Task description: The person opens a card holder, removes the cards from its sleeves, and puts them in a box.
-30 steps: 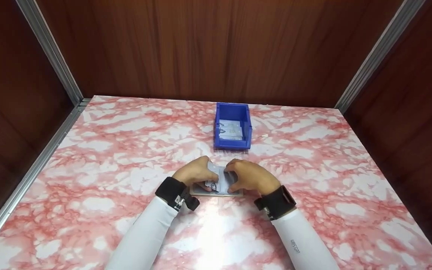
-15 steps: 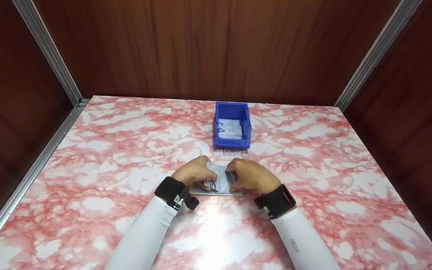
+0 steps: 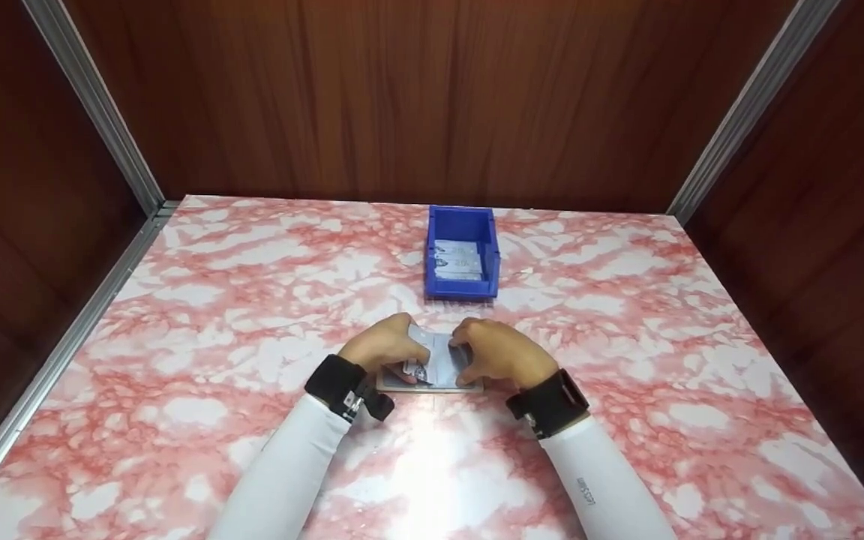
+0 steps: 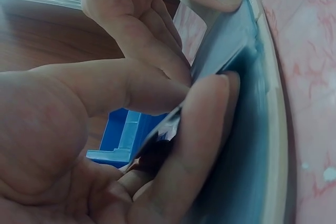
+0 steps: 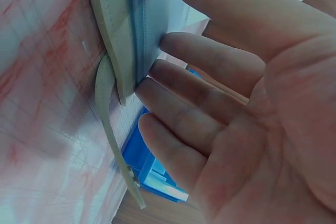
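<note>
A card holder (image 3: pixel 432 389) with a beige cover and clear bluish plastic sleeves lies open on the table, between both hands. My left hand (image 3: pixel 383 346) pinches a thin, pale printed card (image 3: pixel 418 372) between thumb and fingers, at the sleeve; how far the card sits inside is hidden. My right hand (image 3: pixel 505 354) holds the right part of the holder, thumb on the clear sleeve (image 5: pixel 157 9) and fingertips at its far edge. In the right wrist view, a beige strap (image 5: pixel 111 124) with a metal snap sticks out from the cover.
Beyond the hands stands a blue bin (image 3: pixel 462 289), with several pale printed cards (image 3: pixel 457 261) inside. The red-and-white marbled table (image 3: pixel 252 300) is enclosed by dark wooden panels (image 3: pixel 402 97) with metal corner rails.
The left hand and the card have shifted very slightly left, while the right hand keeps its place on the holder. The head view has tilted slightly.
</note>
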`<state>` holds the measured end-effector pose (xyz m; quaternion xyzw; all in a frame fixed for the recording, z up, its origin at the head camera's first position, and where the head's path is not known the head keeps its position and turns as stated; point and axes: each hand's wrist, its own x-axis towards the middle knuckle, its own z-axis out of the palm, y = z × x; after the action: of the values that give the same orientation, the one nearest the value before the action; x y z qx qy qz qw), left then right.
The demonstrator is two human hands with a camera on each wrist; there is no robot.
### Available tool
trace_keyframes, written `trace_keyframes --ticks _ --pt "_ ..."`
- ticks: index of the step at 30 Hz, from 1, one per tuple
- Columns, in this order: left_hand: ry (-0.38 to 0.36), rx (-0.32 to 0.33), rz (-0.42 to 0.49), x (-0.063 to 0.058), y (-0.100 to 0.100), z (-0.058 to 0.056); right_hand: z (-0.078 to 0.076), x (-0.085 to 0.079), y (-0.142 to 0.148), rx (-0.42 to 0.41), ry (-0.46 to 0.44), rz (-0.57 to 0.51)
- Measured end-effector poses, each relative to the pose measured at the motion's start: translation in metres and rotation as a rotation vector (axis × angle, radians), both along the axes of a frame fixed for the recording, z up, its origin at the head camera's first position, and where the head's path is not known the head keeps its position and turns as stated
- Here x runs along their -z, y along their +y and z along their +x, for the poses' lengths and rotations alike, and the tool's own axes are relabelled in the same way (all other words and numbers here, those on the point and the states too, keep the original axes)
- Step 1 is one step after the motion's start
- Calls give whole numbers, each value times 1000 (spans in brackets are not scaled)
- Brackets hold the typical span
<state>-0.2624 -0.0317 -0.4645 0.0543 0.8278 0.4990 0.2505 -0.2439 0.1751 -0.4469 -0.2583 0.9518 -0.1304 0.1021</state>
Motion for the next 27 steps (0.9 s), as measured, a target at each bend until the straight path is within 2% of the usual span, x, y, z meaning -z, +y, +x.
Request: trace_keyframes --ticks 7,19,22,27 --pt "-8 -32 -3 -1 -1 -2 0 -2 2 22 -10 9" --pt "-10 -25 21 -8 1 -6 -2 -6 8 29 14 -18" --pt "23 -13 -30 -12 -4 -6 -2 -4 6 16 19 -15" --pt "173 -1 -144 -27 -15 -7 1 0 2 -3 24 -12"
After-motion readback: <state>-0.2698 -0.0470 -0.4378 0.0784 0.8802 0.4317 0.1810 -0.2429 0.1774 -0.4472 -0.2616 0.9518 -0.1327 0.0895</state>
